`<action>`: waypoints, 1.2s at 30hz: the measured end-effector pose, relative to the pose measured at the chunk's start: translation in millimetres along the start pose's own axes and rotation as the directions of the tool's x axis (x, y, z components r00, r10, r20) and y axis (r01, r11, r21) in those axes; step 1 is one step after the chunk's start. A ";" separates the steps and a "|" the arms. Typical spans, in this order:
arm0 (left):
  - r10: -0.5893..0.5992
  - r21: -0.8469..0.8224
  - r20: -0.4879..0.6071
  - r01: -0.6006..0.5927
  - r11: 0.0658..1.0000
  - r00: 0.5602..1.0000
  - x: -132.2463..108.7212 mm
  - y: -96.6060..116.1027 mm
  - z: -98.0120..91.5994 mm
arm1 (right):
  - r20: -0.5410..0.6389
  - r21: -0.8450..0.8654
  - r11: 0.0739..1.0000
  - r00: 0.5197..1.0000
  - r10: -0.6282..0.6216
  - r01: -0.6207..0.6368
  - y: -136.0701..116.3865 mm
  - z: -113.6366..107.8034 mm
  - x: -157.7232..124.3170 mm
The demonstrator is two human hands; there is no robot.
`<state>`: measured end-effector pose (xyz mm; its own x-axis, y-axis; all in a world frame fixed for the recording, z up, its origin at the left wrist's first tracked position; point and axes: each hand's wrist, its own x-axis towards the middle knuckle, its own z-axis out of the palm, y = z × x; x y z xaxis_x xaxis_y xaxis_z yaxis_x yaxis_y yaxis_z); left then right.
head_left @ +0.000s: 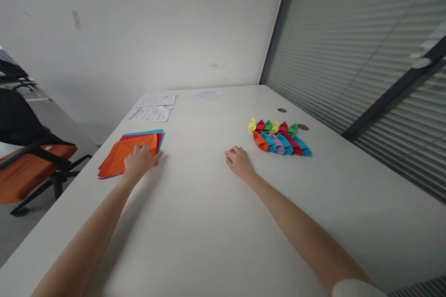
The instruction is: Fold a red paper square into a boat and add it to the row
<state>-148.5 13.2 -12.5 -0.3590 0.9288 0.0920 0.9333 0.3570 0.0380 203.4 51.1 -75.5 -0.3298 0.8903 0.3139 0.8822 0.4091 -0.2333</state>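
My left hand [137, 160] is over a stack of coloured sheets, thumb spread to the right and fingers bent down at the top sheet. An orange sheet [116, 155] lies on top, with red and blue edges [158, 132] showing beneath. My right hand [239, 161] rests on the white table, fingers loosely bent and the thumb a little apart; nothing is visible in it. To its right stand two rows of folded pieces: a back row in yellow, red and green [268, 125], and a front row in orange, blue, purple and red [279, 143].
Printed papers [149, 113] lie at the table's back left, and another sheet [206, 96] near the wall. Two round brown spots [303, 127] mark the table [195, 222] at the right, beside the window blinds [348, 55]. An orange-seated chair [31, 164] stands at the left.
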 end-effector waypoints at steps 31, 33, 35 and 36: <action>0.094 0.191 -0.379 -0.021 0.981 0.921 -18.5 20.4 -90.5 | -0.007 0.055 0.998 1.000 0.009 -0.008 2.9 1.1 -0.9; 0.191 0.188 -0.452 -0.117 0.975 0.871 -31.7 32.6 -97.6 | -0.010 0.084 0.996 1.000 0.010 -0.009 3.7 2.2 -0.9; 0.354 0.213 -0.469 -0.285 0.935 0.809 -44.2 46.6 -93.7 | -0.034 0.168 0.986 0.999 0.008 -0.003 4.9 3.8 -0.2; 0.459 0.231 -0.450 -0.397 0.888 0.766 -49.7 53.9 -87.5 | -0.058 0.235 0.972 0.998 0.012 0.002 5.6 4.5 0.5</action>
<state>-80.6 -22.5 72.0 0.1522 0.8307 0.5354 0.9722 -0.0284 -0.2323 206.6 54.7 -80.8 -0.2990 0.8820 0.3642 0.7776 0.4464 -0.4427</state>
